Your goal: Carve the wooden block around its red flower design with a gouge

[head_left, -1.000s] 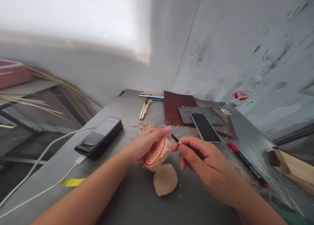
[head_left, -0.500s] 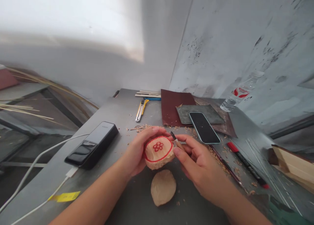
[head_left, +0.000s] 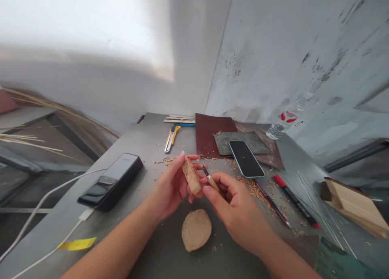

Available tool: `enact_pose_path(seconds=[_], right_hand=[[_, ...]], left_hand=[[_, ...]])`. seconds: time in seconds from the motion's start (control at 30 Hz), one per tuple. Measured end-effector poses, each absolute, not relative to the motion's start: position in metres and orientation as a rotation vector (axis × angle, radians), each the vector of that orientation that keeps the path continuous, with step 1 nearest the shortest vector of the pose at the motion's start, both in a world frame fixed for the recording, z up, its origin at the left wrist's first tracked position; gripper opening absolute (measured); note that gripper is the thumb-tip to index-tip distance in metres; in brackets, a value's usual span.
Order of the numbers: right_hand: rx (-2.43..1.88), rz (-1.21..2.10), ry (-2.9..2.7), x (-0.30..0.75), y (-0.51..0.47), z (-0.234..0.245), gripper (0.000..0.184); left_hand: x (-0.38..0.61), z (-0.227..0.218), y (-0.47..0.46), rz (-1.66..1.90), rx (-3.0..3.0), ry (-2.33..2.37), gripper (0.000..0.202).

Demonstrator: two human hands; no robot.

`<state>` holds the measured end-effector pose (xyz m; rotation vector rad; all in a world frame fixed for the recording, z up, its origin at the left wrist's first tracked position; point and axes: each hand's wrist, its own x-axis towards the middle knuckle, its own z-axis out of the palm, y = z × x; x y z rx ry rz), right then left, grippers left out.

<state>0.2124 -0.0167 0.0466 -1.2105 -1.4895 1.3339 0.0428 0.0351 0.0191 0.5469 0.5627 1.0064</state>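
My left hand (head_left: pixel 173 185) holds a carved wooden piece (head_left: pixel 191 177) tipped up on its side. Its rough, pale edge faces me, and the face with the red drawing is turned out of sight. In my right hand (head_left: pixel 232 198) is a carving knife (head_left: pixel 211 179) with a wooden handle and short dark blade, gripped between thumb and fingers. The blade points up and left, close to the wood and the left fingertips; whether it touches cannot be told. Below both hands a second wooden piece (head_left: pixel 196 230), round with a blunt point, lies on the grey table (head_left: pixel 158 250).
Left stands a black power bank (head_left: pixel 111 181) with a white cable. Behind lie a yellow utility knife (head_left: pixel 172 138), sandpaper sheets (head_left: pixel 212 135) and a phone (head_left: pixel 246 159). To the right are a red-capped marker (head_left: pixel 296 201), a thin brush (head_left: pixel 273 206), wood shavings and a plastic bottle (head_left: pixel 287 117).
The wooden piece in my left hand has been turned from its red-marked face onto its edge. The left fingers have spread behind it. My right hand with the knife has shifted slightly left.
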Motion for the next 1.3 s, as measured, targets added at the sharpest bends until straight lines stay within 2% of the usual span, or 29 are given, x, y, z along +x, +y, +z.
enact_pose_path(seconds=[0.2, 0.43, 0.6, 0.87, 1.03, 1.17, 1.3], right_hand=[[-1.253, 1.214, -1.726, 0.213, -0.021, 0.047, 0.02], [-1.191, 0.811, -2.017, 0.214, -0.025, 0.045, 0.019], [-1.132, 0.523, -2.208, 0.218, -0.026, 0.045, 0.028], [-1.068, 0.449, -2.335, 0.219, -0.026, 0.045, 0.029], [-1.117, 0.381, -2.34, 0.219, -0.026, 0.042, 0.033], [-1.149, 0.372, -2.327, 0.219, -0.027, 0.042, 0.036], [-1.168, 0.509, -2.25, 0.216, -0.029, 0.045, 0.033]], left_hand=[[0.046, 0.011, 0.036, 0.874, 0.762, 0.648, 0.065], [0.042, 0.007, 0.038, 0.745, 0.77, 0.666, 0.07], [0.039, 0.007, 0.043, 0.643, 0.737, 0.644, 0.067], [0.04, 0.02, 0.046, 0.614, 0.601, 0.735, 0.066], [0.041, 0.019, 0.047, 0.624, 0.55, 0.798, 0.076], [0.04, 0.013, 0.049, 0.645, 0.551, 0.784, 0.069], [0.04, 0.014, 0.049, 0.708, 0.572, 0.804, 0.062]])
